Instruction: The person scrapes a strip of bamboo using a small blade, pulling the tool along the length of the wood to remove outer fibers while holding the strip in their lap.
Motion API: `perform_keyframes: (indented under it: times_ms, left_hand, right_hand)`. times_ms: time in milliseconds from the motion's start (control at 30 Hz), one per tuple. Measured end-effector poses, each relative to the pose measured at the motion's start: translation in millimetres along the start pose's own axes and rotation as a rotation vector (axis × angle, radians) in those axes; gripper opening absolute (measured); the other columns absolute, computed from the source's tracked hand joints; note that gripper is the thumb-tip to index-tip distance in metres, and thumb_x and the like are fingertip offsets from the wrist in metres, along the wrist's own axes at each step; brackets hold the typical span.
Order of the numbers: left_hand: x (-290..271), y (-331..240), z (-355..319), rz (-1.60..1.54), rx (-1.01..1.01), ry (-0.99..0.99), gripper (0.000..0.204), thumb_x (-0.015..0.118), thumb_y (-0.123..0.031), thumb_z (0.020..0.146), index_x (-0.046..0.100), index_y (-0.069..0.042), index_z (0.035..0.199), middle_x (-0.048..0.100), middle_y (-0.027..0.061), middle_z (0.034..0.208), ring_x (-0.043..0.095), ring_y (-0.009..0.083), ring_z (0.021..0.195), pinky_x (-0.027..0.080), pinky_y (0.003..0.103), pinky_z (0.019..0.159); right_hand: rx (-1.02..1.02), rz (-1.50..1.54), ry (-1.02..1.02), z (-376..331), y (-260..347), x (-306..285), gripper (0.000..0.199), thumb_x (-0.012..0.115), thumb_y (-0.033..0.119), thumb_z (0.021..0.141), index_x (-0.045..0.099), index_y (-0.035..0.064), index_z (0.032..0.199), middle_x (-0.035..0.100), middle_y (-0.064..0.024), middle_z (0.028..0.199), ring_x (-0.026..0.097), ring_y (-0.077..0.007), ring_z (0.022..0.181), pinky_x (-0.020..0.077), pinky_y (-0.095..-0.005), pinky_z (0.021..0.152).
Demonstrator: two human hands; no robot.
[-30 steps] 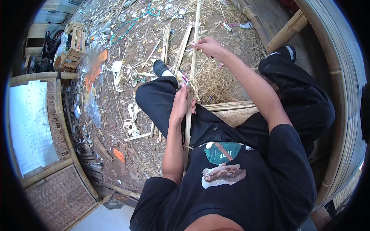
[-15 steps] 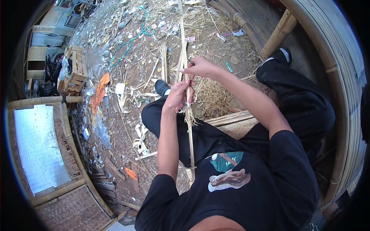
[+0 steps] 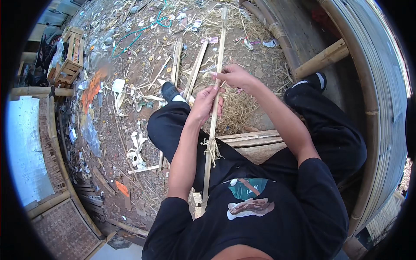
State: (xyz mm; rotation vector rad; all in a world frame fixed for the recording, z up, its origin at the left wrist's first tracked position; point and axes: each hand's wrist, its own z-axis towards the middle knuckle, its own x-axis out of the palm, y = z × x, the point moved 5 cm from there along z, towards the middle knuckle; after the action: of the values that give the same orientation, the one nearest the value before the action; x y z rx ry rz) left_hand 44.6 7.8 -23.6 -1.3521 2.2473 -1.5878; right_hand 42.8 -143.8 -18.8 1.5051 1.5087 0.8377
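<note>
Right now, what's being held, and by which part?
A long pale strip, held near its middle by the left hand; the right hand touches it just beyond.

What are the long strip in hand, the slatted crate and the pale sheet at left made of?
Long strip: probably split bamboo or wood, unvarnished-looking; straw-coloured, with curled fibres bunched partway along. Slatted crate: likely bare wood; light-brown flat slats. Pale sheet: possibly metal or coated board; smooth, bluish-white, but the glare leaves it open.

long, thin, straw-coloured woody strip (image 3: 213, 119) gripped by bare left hand (image 3: 203, 104) | also pinched by bare right hand (image 3: 236, 78), bit farther out | curly tan shavings (image 3: 211, 148) kinda bunched lower down
</note>
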Motion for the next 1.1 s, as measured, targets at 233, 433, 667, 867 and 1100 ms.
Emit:
perform_keyframes:
  times_ms: [233,433,667,867,1100]
  left_hand:
    - [1.1,14.0,3.2,0.17,0.055,-0.197,0.031,0.045,-0.033,0.102,0.058,-0.005,0.095,0.048,-0.0023,0.057,0.04,0.0043,0.039,0.031,0.02,0.035]
    - [11.5,17.2,-4.7,0.013,0.067,-0.104,0.034,0.041,-0.035,0.103,0.057,-0.005,0.108,0.04,-0.0045,0.06,0.032,0.0034,0.039,0.026,0.02,0.036]
    - [22.5,20.4,-13.6,0.064,0.075,-0.024,0.036,0.035,-0.033,0.105,0.048,-0.008,0.128,0.035,-0.0049,0.058,0.029,0.0043,0.038,0.025,0.02,0.035]
    - [19.9,29.2,-8.0,0.172,0.17,-0.107,0.032,0.04,-0.028,0.104,0.05,-0.01,0.128,0.032,-0.0072,0.056,0.028,0.0034,0.039,0.022,0.021,0.035]
    - [17.6,32.9,-6.5,0.287,0.297,-0.22,0.028,0.046,-0.025,0.102,0.057,-0.007,0.121,0.038,-0.0067,0.056,0.033,0.0035,0.042,0.026,0.023,0.039]
  right_hand:
    - [0.021,-0.249,-0.164,10.9,-1.1,-53.8,0.043,0.06,0.038,0.092,0.068,-0.0012,0.107,0.064,-0.0038,0.076,0.056,-0.0103,0.065,0.046,-0.028,0.063]
    - [-0.268,0.03,-0.162,4.7,26.6,-64.0,0.033,0.056,0.008,0.095,0.058,0.0022,0.127,0.062,0.0013,0.082,0.051,-0.0052,0.068,0.0443,-0.0206,0.063]
    - [-0.328,-0.37,-0.403,16.5,27.0,-75.8,0.033,0.054,0.01,0.095,0.063,0.0188,0.126,0.06,0.003,0.07,0.047,-0.0043,0.056,0.042,-0.0239,0.052]
    - [-0.447,-0.518,-0.516,20.8,48.7,-86.0,0.036,0.052,0.006,0.091,0.066,0.0197,0.12,0.065,-0.0065,0.071,0.057,-0.0114,0.061,0.047,-0.0291,0.061]
    - [-0.49,-0.676,-0.501,33.4,49.8,-79.8,0.041,0.05,0.0,0.085,0.067,0.0189,0.118,0.068,-0.0193,0.097,0.068,-0.0298,0.086,0.0516,-0.0367,0.077]
